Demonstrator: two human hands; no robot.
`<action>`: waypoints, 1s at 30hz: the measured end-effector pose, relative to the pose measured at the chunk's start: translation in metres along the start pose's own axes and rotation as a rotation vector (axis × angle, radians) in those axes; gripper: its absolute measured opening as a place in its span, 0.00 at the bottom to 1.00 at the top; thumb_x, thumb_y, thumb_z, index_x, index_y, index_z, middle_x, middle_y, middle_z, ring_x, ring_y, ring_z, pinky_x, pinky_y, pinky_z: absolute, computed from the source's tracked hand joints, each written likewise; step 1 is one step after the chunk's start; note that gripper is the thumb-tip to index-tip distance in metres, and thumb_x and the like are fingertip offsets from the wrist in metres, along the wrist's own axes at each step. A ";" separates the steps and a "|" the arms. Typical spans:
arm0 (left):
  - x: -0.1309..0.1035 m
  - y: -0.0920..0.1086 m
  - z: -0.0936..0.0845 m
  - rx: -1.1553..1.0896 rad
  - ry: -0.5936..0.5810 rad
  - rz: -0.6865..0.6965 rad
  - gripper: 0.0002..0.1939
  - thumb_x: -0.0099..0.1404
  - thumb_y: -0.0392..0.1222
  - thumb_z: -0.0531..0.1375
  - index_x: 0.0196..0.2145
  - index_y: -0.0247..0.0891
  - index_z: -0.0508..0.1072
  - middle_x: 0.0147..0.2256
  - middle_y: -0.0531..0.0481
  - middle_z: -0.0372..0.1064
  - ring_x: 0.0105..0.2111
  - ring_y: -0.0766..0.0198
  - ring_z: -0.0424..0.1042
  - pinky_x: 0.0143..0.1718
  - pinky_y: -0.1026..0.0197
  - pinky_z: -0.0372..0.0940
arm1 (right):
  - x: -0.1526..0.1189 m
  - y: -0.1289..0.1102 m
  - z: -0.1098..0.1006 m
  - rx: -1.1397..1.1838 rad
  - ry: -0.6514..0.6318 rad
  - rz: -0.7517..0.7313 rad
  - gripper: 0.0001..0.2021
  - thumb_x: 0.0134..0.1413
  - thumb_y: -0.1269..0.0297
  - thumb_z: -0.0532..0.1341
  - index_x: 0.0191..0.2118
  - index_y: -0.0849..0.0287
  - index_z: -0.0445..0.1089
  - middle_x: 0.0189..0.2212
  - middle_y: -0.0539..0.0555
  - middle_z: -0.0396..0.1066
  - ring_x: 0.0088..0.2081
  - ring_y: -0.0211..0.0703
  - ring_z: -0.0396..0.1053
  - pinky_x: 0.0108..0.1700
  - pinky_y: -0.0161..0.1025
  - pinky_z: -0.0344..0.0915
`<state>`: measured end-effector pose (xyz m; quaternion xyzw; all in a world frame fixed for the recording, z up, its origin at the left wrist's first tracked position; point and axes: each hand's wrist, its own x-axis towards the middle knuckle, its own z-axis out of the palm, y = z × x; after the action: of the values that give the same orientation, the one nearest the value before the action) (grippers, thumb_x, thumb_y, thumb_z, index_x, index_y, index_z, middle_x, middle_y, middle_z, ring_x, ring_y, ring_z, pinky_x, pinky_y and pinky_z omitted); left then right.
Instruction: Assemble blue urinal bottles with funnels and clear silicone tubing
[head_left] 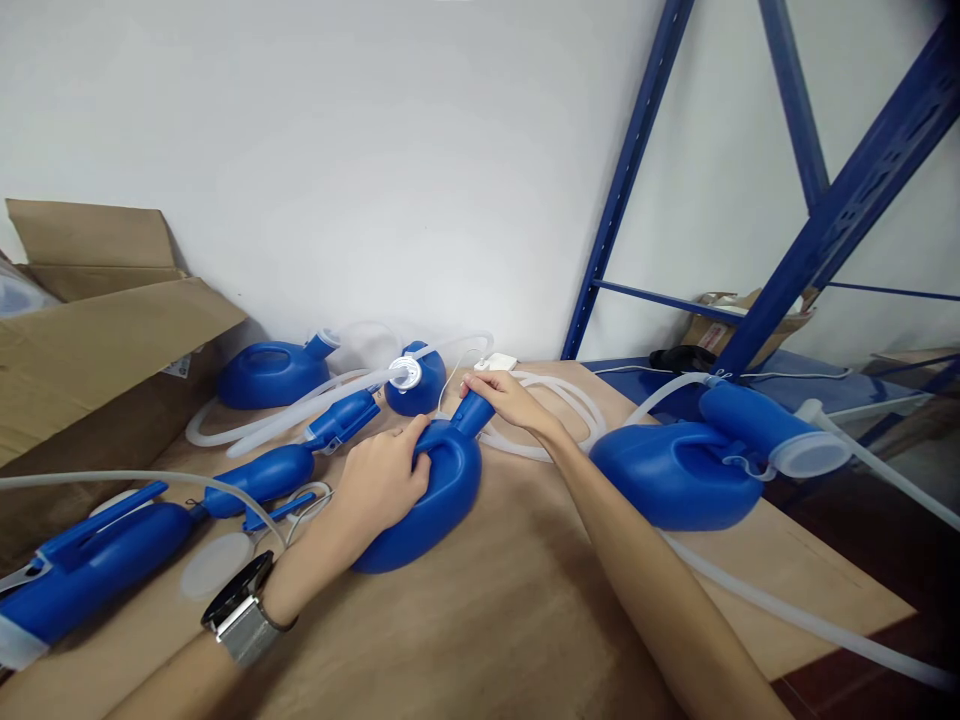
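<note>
Wristwatch (238, 592) is worn left of the blue bottle (444, 510), gripped by curled left hand (386, 475) and neck-pinching right hand (511, 397); tipping might be caused by uneven pushing.

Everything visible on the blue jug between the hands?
The blue jug looks like smooth, opaque plastic: rounded body, partly hidden handle, narrower neck slanting away and rightward. The left hand grips it at the handle; the right hand is on the neck's end, hiding the mouth. It is over the tabletop; whether it rests there is unclear.
</note>
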<state>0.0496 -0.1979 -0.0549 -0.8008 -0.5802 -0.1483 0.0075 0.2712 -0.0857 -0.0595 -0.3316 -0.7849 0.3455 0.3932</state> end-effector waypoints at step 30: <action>0.002 -0.009 0.004 -0.024 0.002 0.053 0.27 0.69 0.39 0.51 0.64 0.43 0.66 0.52 0.40 0.78 0.47 0.40 0.79 0.46 0.44 0.71 | 0.004 -0.009 -0.008 0.245 -0.017 0.219 0.14 0.56 0.54 0.63 0.30 0.61 0.72 0.19 0.44 0.58 0.23 0.33 0.53 0.27 0.35 0.50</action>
<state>0.0431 -0.1929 -0.0600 -0.8157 -0.5570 -0.1560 0.0024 0.2736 -0.0848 -0.0474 -0.3616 -0.6993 0.4824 0.3840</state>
